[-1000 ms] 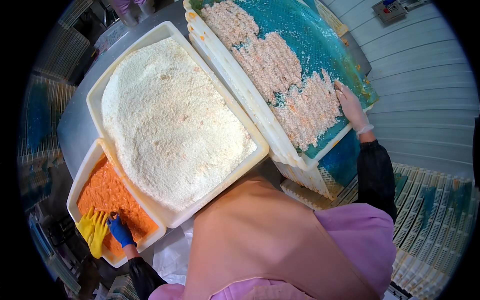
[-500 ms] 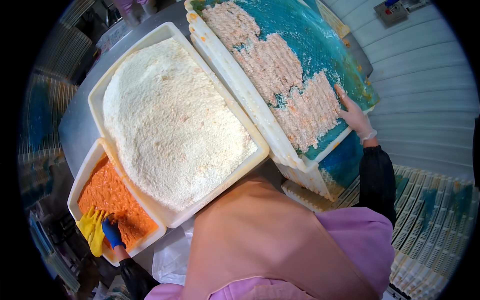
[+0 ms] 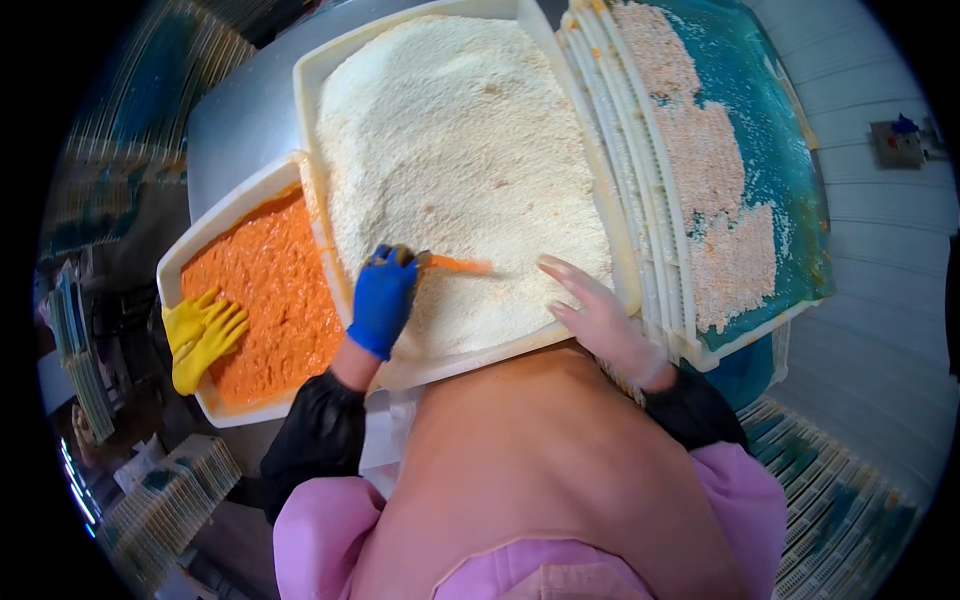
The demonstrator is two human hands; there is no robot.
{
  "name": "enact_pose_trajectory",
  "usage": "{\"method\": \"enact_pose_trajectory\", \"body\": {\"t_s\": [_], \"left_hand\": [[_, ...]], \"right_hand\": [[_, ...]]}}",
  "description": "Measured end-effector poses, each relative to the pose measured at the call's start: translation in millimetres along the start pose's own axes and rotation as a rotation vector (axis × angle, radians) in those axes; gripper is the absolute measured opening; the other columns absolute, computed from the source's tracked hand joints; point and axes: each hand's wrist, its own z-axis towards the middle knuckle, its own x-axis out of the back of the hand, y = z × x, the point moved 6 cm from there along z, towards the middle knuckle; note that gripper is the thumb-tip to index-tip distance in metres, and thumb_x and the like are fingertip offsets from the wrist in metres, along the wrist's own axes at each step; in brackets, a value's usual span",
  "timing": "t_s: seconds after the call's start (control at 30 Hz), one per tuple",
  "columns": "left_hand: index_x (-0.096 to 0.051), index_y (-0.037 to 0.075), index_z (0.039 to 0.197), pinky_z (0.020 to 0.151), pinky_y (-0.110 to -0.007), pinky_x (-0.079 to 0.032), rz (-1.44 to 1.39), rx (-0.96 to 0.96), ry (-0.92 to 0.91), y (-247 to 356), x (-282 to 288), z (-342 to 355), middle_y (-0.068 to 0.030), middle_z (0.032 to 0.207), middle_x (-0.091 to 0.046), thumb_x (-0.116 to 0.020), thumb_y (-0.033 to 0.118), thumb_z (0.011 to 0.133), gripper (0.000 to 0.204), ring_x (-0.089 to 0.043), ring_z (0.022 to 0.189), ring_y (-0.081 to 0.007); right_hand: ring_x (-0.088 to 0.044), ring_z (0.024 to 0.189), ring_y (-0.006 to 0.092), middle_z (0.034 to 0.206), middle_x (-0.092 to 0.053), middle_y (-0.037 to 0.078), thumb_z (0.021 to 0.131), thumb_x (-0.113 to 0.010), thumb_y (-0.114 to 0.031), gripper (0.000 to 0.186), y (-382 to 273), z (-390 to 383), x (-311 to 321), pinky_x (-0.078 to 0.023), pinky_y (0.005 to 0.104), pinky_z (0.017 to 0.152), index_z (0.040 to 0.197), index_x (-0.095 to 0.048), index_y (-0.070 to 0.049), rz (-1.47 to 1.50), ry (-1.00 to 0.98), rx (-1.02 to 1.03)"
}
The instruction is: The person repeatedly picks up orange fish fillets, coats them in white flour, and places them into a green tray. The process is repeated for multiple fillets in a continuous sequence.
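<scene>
In a blue glove, my left hand point(image 3: 382, 300) is closed on one end of a thin orange-coated strip point(image 3: 465, 265). The strip's free end stretches rightward over a deep bed of pale breadcrumbs point(image 3: 460, 160). My right hand point(image 3: 600, 320), in a translucent glove, hovers at the near right part of the crumbs, fingers apart and nothing in them. A white tub point(image 3: 312, 120) holds the crumbs. To its left, a smaller white tub point(image 3: 205, 230) contains wet orange batter with lumps or pieces in it point(image 3: 265, 310).
A yellow rubber glove point(image 3: 200, 335) drapes over the batter tub's left edge. On the right, stacked white trays point(image 3: 640, 190) carry a blue-green sheet point(image 3: 790, 200) with crumbed pieces point(image 3: 735, 260) in rows. More racks stand lower right point(image 3: 830, 480).
My left hand has come out of the batter to the crumbs, bringing the orange strip. My right hand has left the tray's edge and moved left to the crumb tub. The view has shifted.
</scene>
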Motion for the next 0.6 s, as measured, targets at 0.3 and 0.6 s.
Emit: {"method": "enact_pose_trajectory", "body": {"t_s": [0.3,0.6], "left_hand": [[-0.068,0.010,0.089,0.069,-0.037,-0.043,0.108,0.211,0.245,-63.1,76.8,-60.9,-0.0119,0.080,-0.060,-0.061,-0.001,0.066,0.027,-0.054,0.077,-0.0310],[-0.062,0.005,0.067,0.068,-0.041,-0.046,0.338,0.499,-0.282,-194.0,-13.4,-219.1,-0.0150,0.081,-0.059,-0.065,0.002,0.058,0.010,-0.053,0.081,-0.0354]], "right_hand": [[-0.051,0.103,0.0359,0.109,-0.055,0.021,0.075,-0.067,-0.022,0.047,17.1,92.3,-138.0,-0.042,0.0388,0.089,0.111,-0.053,0.004,-0.123,0.003,-0.009],[-0.055,0.069,0.0119,0.080,-0.060,0.005,0.086,-0.057,-0.017,0.021,13.1,49.7,-20.6,-0.045,0.0250,0.064,0.100,-0.060,-0.002,0.690,0.064,-0.420]]}}
